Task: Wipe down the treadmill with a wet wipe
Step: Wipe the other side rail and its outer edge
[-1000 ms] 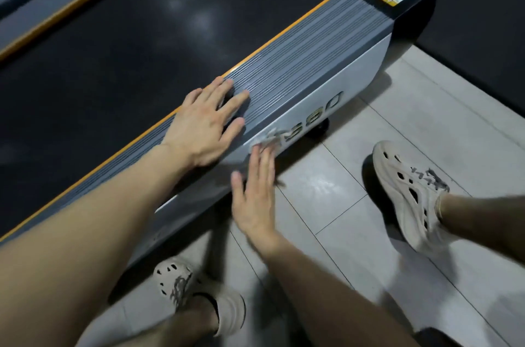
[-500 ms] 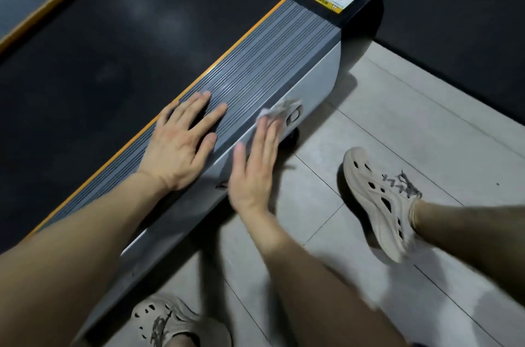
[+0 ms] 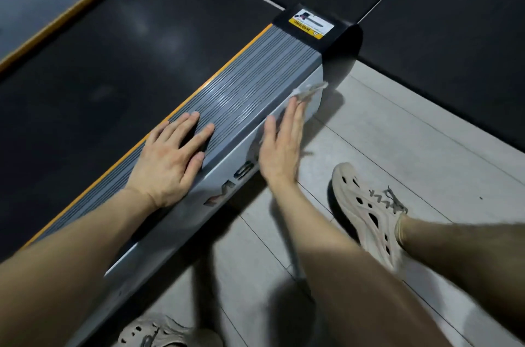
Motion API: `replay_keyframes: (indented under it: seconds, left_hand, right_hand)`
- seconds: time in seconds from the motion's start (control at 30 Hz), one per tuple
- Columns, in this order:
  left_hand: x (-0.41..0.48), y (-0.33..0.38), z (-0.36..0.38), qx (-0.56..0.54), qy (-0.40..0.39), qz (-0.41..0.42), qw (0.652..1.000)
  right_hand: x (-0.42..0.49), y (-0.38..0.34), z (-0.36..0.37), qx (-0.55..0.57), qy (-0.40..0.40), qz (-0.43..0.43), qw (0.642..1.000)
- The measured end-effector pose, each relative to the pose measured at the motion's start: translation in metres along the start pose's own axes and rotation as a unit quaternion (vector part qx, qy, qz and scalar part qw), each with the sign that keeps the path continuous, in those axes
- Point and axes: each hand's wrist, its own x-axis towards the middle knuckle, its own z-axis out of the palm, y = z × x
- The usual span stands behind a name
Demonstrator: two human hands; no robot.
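Wet wipe (image 3: pixel 309 90) is pinned to the treadmill side panel (image 3: pixel 176 233) by the right hand (image 3: pixel 279 153), fingers straight together; left hand (image 3: pixel 167 164) laid spread on the rail (image 3: pixel 250 82) (sticker (image 3: pixel 311 24) past fingertips).

The far rail (image 3: pixel 28 5) reads "MS80", the near side panel (image 3: pixel 181 221) shows "MS", and the end-cap sticker (image 3: pixel 311 24) says "WARNING".

Wearer's body: left hand (image 3: pixel 167 164), right hand (image 3: pixel 279 153), forearms and lower legs all bare. Footwear: right clog (image 3: pixel 366 213) and left clog (image 3: pixel 159 332), 2 beige moulded shoes with oval cut-out holes; dark zigzag lacing on the right.
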Motion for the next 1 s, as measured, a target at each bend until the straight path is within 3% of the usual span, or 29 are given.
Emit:
replay_keyframes:
  seconds: [0.1,0.2,0.27,0.4,0.47,0.6,0.73,0.8,1.0]
  left_hand:
    - [0.018,0.015,-0.006,-0.017,0.03,-0.031,0.999]
    - [0.036,0.033,0.0,-0.023,0.061,-0.031,0.997]
    - [0.037,0.036,0.008,-0.024,0.074,-0.037,0.996]
    - [0.036,0.037,0.012,-0.015,0.077,-0.043,0.996]
    - [0.038,0.037,0.013,-0.011,0.079,-0.042,0.996]
    - [0.038,0.037,0.014,-0.009,0.081,-0.039,0.996]
    - [0.036,0.036,0.016,-0.01,0.089,-0.033,0.995]
    - [0.038,0.036,0.018,-0.01,0.091,-0.035,0.995]
    - [0.038,0.036,0.017,-0.015,0.091,-0.041,0.995]
  right_hand:
    - [-0.093,-0.004,0.034,-0.015,-0.04,-0.104,0.994]
    - [-0.085,0.01,0.038,-0.035,-0.039,-0.123,0.991]
    - [-0.035,0.008,0.018,-0.015,-0.015,-0.097,0.995]
    - [0.088,0.0,-0.039,0.039,0.029,0.04,0.998]
    - [0.102,0.002,-0.046,0.065,0.037,0.065,0.995]
    - [-0.013,0.016,0.011,0.119,0.006,0.044,0.992]
    - [-0.116,0.03,0.053,0.073,-0.065,0.013,0.995]
    - [-0.083,0.033,0.041,0.089,-0.044,0.029,0.995]
    - [0.089,0.055,-0.032,0.166,-0.036,0.187,0.968]
